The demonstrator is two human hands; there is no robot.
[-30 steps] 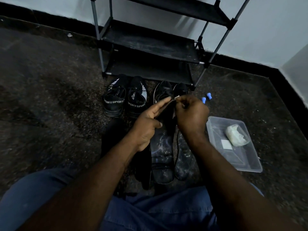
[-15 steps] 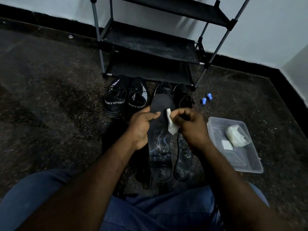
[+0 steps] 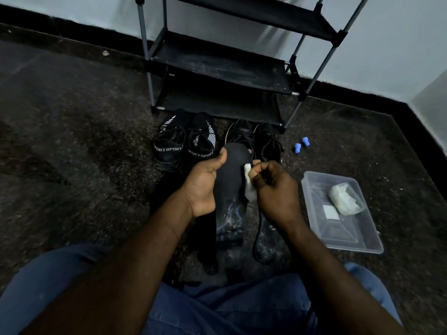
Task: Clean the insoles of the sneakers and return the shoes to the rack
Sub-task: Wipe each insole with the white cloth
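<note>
Near centre, above the floor: 1 insole (image 3: 231,180), gripped by left hand (image 3: 203,187); 1 wipe (image 3: 249,187), pinched by right hand (image 3: 275,189) against its right edge. Advice: support firmly, wipe lengthwise.

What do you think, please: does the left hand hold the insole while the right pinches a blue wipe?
Not quite: the head view shows the wipe is white, not blue. The left hand holds the insole while the right hand pinches that wipe.
</note>
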